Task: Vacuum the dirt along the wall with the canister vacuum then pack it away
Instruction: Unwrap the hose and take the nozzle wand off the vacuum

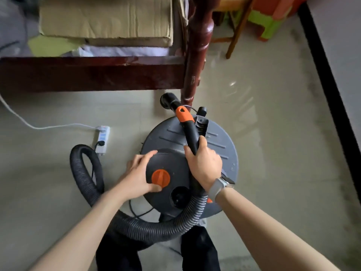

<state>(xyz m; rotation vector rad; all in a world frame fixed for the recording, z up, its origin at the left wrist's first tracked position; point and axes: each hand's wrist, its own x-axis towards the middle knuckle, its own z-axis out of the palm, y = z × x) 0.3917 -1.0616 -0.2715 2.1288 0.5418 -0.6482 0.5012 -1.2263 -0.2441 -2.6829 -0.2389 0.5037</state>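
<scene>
The canister vacuum stands on the floor right in front of the person, seen from above, its round grey lid filling the middle of the view. The right hand is wrapped around the black hose handle, which lies across the lid with its nozzle end pointing toward the dark wooden bed post. The left hand rests on the lid with fingers spread and fairly straight, the thumb touching the orange knob. The ribbed hose loops out to the left and back under the forearms. A plug sits in the white power strip, probably the vacuum's own, though the cord is hard to trace. This looks like either the switching on or the packing stage; the wall strip on the right still has to be judged, and no dirt shows clearly there. Open floor lies to the right up to the black skirting; the bed frame hems the far side closely.
</scene>
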